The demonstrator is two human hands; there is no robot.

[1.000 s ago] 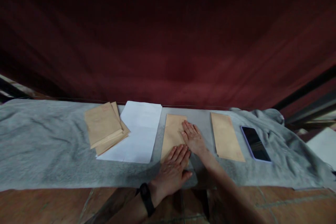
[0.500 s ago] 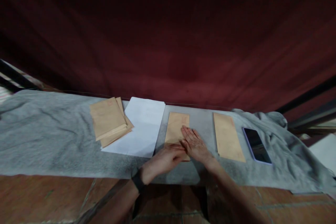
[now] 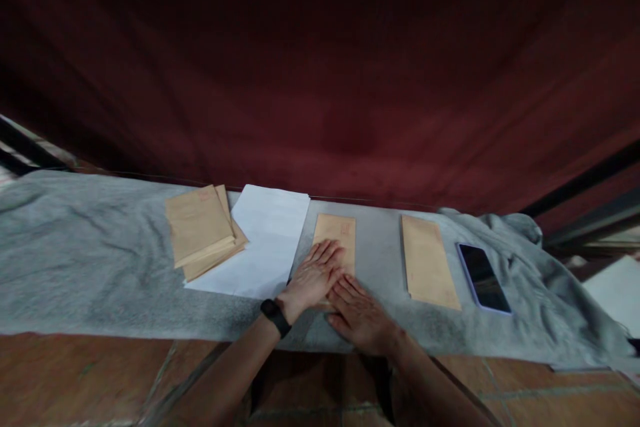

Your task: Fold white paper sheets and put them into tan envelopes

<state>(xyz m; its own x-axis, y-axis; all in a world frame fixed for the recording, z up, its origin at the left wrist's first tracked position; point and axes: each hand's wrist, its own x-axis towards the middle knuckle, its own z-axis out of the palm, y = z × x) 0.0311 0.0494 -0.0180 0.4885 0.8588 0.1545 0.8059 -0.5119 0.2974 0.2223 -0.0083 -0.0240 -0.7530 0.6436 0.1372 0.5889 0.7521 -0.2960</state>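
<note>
A brown envelope [image 3: 338,233] lies lengthwise on the grey cloth [image 3: 90,260] in front of me. My left hand [image 3: 313,277], with a black band at the wrist, lies flat on its middle, fingers stretched out. Flat on the near end of the envelope rests my right hand [image 3: 357,317], its fingers spread and touching the left hand. Neither hand grips anything.
A stack of brown envelopes [image 3: 203,230] lies at the left, overlapping white paper sheets [image 3: 265,240]. Another single brown envelope [image 3: 429,260] and a dark phone [image 3: 483,269] lie to the right. A dark red curtain hangs behind. Brown tiled floor shows below the cloth's near edge.
My left hand slid up from the envelope's near end to its middle. My right hand drew back from the far part to the near end. The view shifted slightly.
</note>
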